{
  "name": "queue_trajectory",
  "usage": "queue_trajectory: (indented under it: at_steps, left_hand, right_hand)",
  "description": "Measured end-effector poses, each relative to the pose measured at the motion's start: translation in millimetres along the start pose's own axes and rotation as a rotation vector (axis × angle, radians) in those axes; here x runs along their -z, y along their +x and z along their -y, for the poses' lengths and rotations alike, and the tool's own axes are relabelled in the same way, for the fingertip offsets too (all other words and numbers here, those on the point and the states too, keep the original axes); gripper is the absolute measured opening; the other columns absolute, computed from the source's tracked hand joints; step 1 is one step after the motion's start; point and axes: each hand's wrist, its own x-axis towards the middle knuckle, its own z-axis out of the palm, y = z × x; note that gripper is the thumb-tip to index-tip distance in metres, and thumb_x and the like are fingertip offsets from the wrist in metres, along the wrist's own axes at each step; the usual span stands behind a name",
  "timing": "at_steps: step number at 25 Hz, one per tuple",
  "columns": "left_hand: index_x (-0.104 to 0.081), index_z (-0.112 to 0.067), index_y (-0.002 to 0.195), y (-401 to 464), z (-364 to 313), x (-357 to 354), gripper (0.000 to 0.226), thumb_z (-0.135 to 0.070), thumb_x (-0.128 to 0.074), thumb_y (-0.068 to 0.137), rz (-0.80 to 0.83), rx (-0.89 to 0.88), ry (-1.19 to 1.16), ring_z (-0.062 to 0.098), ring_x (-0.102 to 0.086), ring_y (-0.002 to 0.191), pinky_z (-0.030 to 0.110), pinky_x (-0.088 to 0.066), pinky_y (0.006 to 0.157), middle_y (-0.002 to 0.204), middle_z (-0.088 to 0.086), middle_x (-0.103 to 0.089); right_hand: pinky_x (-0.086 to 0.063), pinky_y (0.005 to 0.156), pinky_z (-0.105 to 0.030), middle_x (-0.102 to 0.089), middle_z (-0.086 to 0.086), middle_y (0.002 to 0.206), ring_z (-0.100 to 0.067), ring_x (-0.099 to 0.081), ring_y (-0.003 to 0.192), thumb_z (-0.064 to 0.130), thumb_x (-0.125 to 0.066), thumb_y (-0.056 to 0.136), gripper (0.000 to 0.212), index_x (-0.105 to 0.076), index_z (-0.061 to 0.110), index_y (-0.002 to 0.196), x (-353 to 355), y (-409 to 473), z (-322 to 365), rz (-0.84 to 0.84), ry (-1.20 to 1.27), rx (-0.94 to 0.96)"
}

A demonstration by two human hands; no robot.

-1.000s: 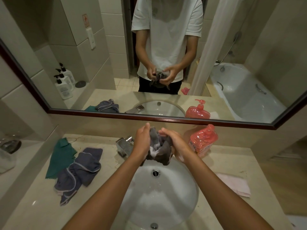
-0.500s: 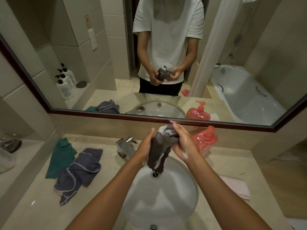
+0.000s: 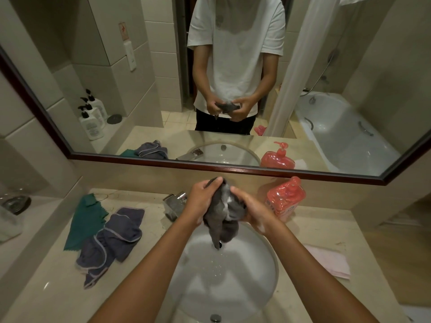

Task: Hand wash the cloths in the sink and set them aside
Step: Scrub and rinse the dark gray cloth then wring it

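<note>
A wet grey cloth with white suds hangs bunched above the round white sink. My left hand grips its upper left part, and my right hand grips its right side. The cloth's lower tip dangles over the drain. On the counter to the left lie a blue-grey cloth with pale trim and a green cloth. A pale pink cloth lies flat on the counter to the right of the sink.
A chrome tap stands behind the sink at the left. A red soap pump bottle stands at the back right. The mirror above shows a person, a bathtub and white bottles. A glass object sits on the left ledge.
Both hands have kept working the grey cloth over the sink; it rose from a low bunch, and my right hand has slid from its top down onto its right side.
</note>
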Motion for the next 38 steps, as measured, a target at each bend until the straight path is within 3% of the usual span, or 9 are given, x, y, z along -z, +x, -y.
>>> queue_trajectory:
  at_steps: [4,6,10,13,17,21,24,30,38]
  left_hand:
    - [-0.077,-0.01,0.09,-1,-13,0,0.048,-0.048,-0.051,0.101,0.083,0.02,0.027,0.025,-0.074,0.08,0.03,-0.057,0.071,0.085,0.014,-0.077]
    - [-0.076,-0.008,0.098,-1,-11,2,0.055,-0.055,-0.048,0.099,0.084,0.114,-0.041,0.028,-0.075,0.087,0.032,-0.056,0.075,0.092,0.014,-0.077]
    - [-0.073,-0.016,0.101,-8,7,9,0.058,-0.069,-0.054,0.088,0.199,0.342,-0.041,0.018,-0.073,0.07,0.026,-0.056,0.061,0.082,0.007,-0.077]
    - [-0.073,-0.01,0.103,-13,20,8,0.059,-0.063,-0.061,0.08,0.163,0.279,-0.149,0.016,-0.072,0.073,0.027,-0.056,0.061,0.092,0.011,-0.076]
    - [-0.076,-0.012,0.087,-15,22,-9,0.039,-0.048,-0.063,0.089,-0.039,0.161,-0.363,0.024,-0.074,0.084,0.034,-0.058,0.07,0.092,0.014,-0.075]
    - [-0.061,-0.009,0.071,-16,15,-35,0.055,-0.047,-0.04,0.106,-0.194,0.081,-0.137,0.022,-0.061,0.068,0.038,-0.048,0.069,0.069,0.01,-0.062]
    - [-0.062,-0.006,0.07,-24,13,-45,0.054,-0.038,-0.038,0.107,-0.189,0.009,-0.032,0.014,-0.054,0.055,0.03,-0.043,0.058,0.058,0.003,-0.056]
    - [-0.045,-0.015,0.056,-13,-8,-34,0.052,-0.028,-0.041,0.107,-0.259,0.015,0.073,0.011,-0.036,0.041,0.03,-0.031,0.054,0.047,-0.002,-0.041]
    - [-0.049,-0.014,0.055,-16,-5,-36,0.054,-0.028,-0.042,0.107,-0.242,0.056,0.059,0.013,-0.043,0.044,0.026,-0.033,0.048,0.041,-0.007,-0.046]
  right_hand:
    - [-0.053,0.083,-0.038,-0.074,-0.02,0.094,-0.03,-0.068,0.086,0.025,-0.059,0.1,0.028,-0.071,0.0,0.097,-7,-4,3,-0.023,-0.033,0.164]
    - [-0.053,0.083,-0.038,-0.072,-0.027,0.098,-0.032,-0.067,0.087,0.018,-0.057,0.1,0.027,-0.069,-0.007,0.102,-6,-3,1,-0.096,0.017,0.239]
    - [-0.056,0.074,-0.033,-0.074,-0.016,0.088,-0.026,-0.069,0.078,0.011,-0.057,0.099,0.017,-0.068,-0.001,0.102,-1,-1,6,-0.221,0.203,0.329]
    - [-0.057,0.065,-0.03,-0.073,-0.006,0.075,-0.019,-0.07,0.067,0.014,-0.063,0.096,0.011,-0.067,0.009,0.088,5,-1,11,-0.312,0.313,0.315]
    - [-0.053,0.063,-0.031,-0.068,-0.003,0.066,-0.019,-0.066,0.062,0.035,-0.058,0.1,0.031,-0.065,0.013,0.079,-5,-3,4,-0.376,0.167,0.216]
    - [-0.044,0.052,-0.029,-0.058,-0.004,0.05,-0.015,-0.054,0.048,0.033,-0.051,0.102,0.052,-0.061,0.01,0.057,-51,-2,-10,-0.55,-0.161,0.343]
    - [-0.036,0.053,-0.032,-0.046,0.0,0.049,-0.014,-0.043,0.048,0.031,-0.05,0.103,0.055,-0.05,0.014,0.051,-54,7,8,-0.662,-0.184,0.336]
    - [-0.039,0.051,-0.033,-0.055,0.002,0.049,-0.01,-0.05,0.046,0.029,-0.048,0.103,0.054,-0.054,0.015,0.052,-69,8,-9,-0.623,-0.169,0.333]
    - [-0.04,0.052,-0.029,-0.053,0.0,0.052,-0.014,-0.052,0.051,0.031,-0.048,0.103,0.049,-0.054,0.017,0.057,-64,8,-4,-0.533,-0.132,0.295]
